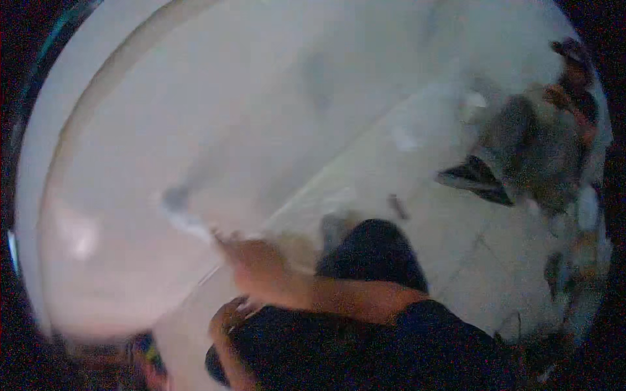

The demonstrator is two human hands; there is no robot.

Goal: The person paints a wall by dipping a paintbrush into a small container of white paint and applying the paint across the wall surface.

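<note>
My right hand (257, 266) reaches across my raised knee (374, 251) to a broad white wall-like surface (146, 146). From its fingers extends a blurred tool (188, 220), pale near the hand with a grey end, lying close to the white surface. Blur hides the tool's kind and whether it touches the surface. My left hand (230, 315) rests on my other dark-clothed knee, fingers bent. Something small and pale shows at its fingers; whether it is held is unclear.
Pale floor (455, 254) meets the white surface along a diagonal line. A dark angular object (474, 181) lies on the floor beside a grey heap (528, 141). A small dark piece (398, 206) lies nearer. Another person (577, 83) is at the right rim.
</note>
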